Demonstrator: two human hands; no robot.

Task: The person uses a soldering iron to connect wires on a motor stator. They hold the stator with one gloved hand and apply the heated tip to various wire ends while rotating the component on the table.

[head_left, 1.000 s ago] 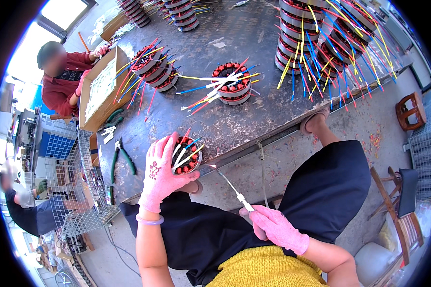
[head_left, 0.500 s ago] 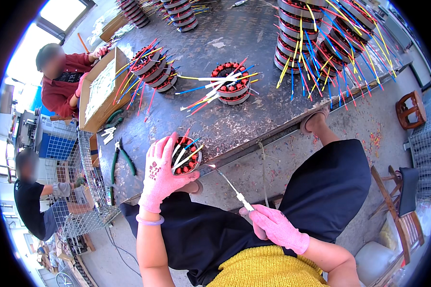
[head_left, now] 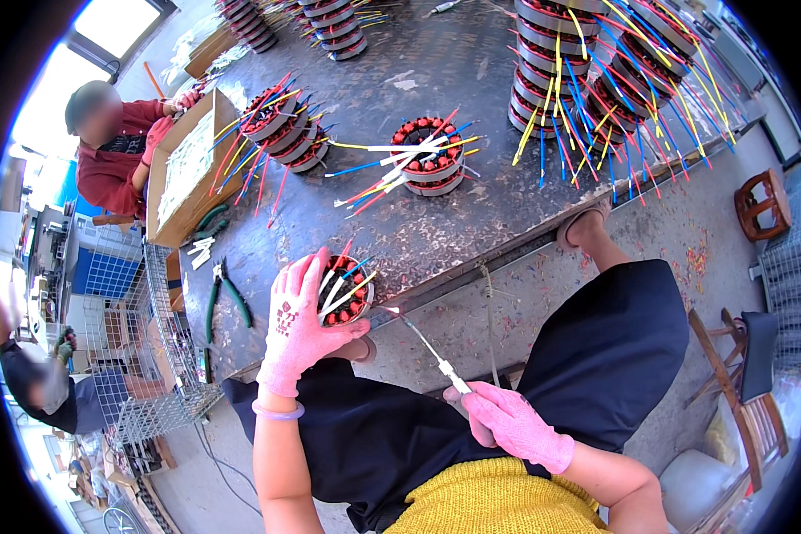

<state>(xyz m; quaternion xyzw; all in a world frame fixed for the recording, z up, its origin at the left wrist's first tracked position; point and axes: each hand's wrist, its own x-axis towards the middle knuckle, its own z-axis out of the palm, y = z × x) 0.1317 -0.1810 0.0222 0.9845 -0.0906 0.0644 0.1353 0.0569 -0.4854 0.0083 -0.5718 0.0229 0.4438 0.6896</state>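
My left hand (head_left: pixel 295 319), in a pink glove, is closed round a motor stator (head_left: pixel 354 311) at the table's near edge. The stator has red windings, and its red, blue and yellow leads carry white sleeves. My right hand (head_left: pixel 513 418), also gloved in pink, grips a thin torch-like tool (head_left: pixel 449 368) with a white collar and a slender metal stem. A small glow shows at the stem's tip, just right of the stator and apart from it. Farther back on the table stands another stator (head_left: pixel 432 173), white-sleeved leads lying across its top.
Stacked stators (head_left: pixel 552 71) with long coloured leads stand at the back right; a shorter stack (head_left: pixel 285 129) is left of centre. Green-handled pliers (head_left: pixel 231 298) and white sleeve pieces (head_left: pixel 202 251) lie left. A co-worker (head_left: pixel 116 147) sits by a cardboard box (head_left: pixel 182 169); another (head_left: pixel 40 378) is lower left.
My hands, the stator and the tool hold nearly still. The co-worker at lower left has bent down and leftward; the one by the box has shifted a hand.
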